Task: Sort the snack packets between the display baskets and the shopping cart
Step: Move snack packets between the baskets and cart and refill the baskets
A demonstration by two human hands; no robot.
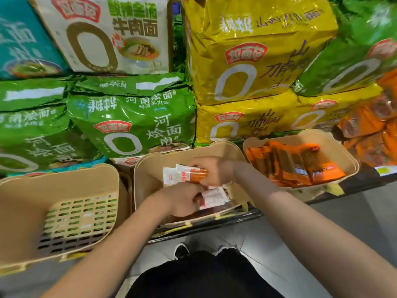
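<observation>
Sorting judged mid-way: right hand (211, 168) fingers curled round white-and-orange snack packets (187, 174) above middle basket (148, 166), left hand (182, 200) gripping more there, right basket (341, 147) stocked, left basket (25, 203) empty, shopping cart unseen.

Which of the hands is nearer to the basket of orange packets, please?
The right hand. It holds packets in the middle basket, just beside the orange-packet basket. The left hand is lower and further left, on the far side of the right hand.
</observation>
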